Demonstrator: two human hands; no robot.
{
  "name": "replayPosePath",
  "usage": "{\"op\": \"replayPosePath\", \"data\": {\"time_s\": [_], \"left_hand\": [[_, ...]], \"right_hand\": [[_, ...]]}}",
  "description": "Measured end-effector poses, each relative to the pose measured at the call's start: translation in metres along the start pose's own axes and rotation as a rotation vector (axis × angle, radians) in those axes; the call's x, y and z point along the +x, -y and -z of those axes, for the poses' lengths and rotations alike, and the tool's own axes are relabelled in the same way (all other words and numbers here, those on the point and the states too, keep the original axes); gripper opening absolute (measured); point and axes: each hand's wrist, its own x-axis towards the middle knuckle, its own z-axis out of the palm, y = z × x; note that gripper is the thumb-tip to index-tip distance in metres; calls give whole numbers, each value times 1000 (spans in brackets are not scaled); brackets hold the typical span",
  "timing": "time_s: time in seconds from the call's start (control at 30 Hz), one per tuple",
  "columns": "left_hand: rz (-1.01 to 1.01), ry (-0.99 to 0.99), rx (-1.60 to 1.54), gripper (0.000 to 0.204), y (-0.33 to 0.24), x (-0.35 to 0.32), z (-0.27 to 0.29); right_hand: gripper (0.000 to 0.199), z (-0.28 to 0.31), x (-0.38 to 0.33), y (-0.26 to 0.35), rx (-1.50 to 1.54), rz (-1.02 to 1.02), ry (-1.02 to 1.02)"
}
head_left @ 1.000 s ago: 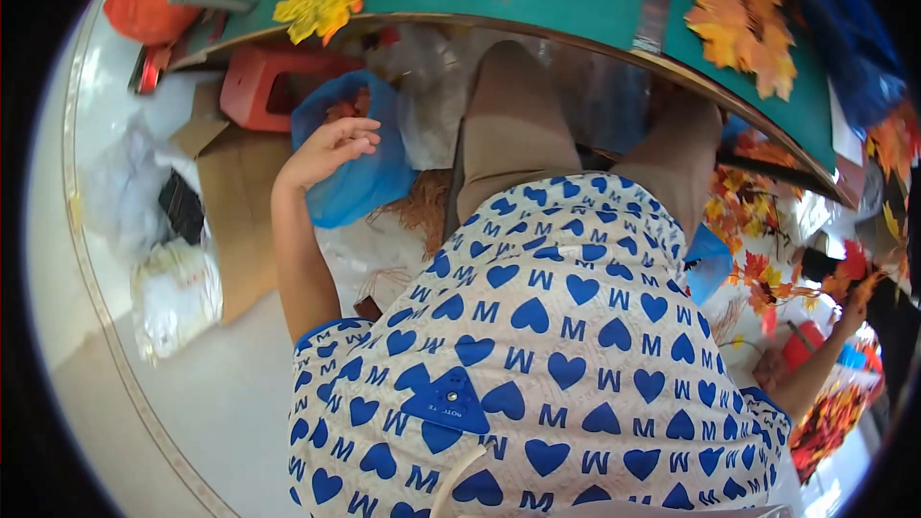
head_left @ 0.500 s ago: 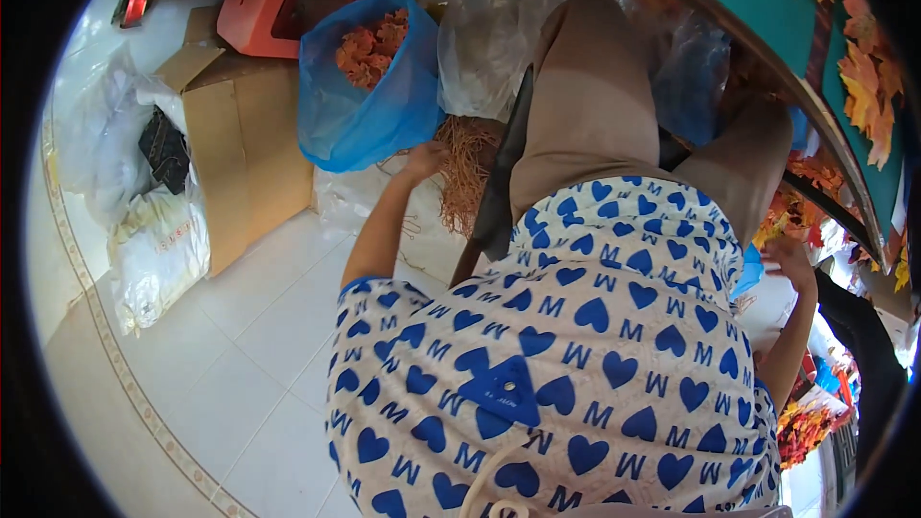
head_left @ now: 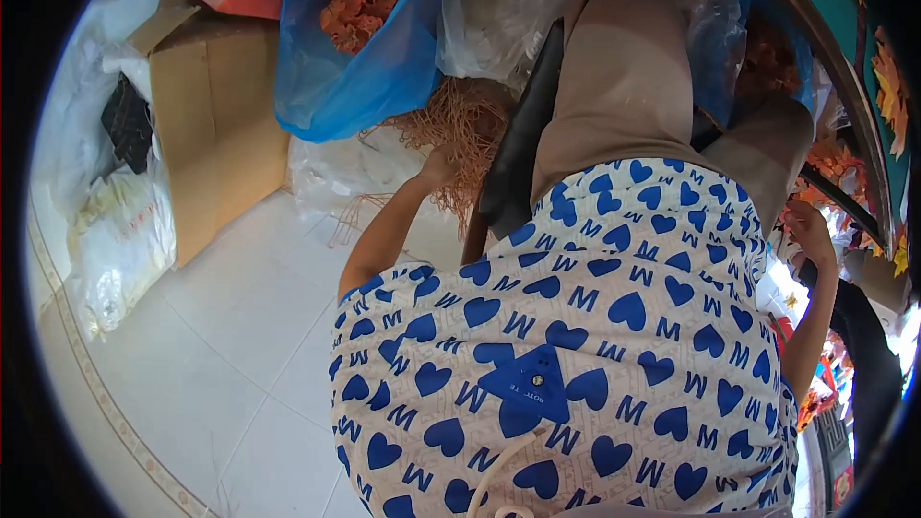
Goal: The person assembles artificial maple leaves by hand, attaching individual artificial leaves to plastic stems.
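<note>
1. The cardboard box (head_left: pixel 206 125) and the blue bag (head_left: pixel 355 58) of orange leaves crowd the floor (head_left: pixel 230 326) to the left — lean in from the seat side rather than over them.
2. The bundle of tan straw (head_left: pixel 460 129) lies on the floor below the blue bag, against a clear plastic bag (head_left: pixel 345 173).
3. The left hand (head_left: pixel 438 170) reaches into the straw; I cannot tell whether its fingers are closed — gather strands near their base.
4. The right hand (head_left: pixel 806 230) is loosely curled by the knee, apparently empty.
</note>
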Motion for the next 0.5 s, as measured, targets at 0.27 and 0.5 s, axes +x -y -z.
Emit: {"op": "replayPosePath", "data": {"time_s": [0.27, 0.5], "left_hand": [[650, -464, -393, 44, 18, 48, -68], [224, -449, -104, 25, -51, 30, 13]], "right_hand": [[29, -5, -5, 41, -111, 184, -57], [28, 0, -7, 33, -243, 218, -85]]}}
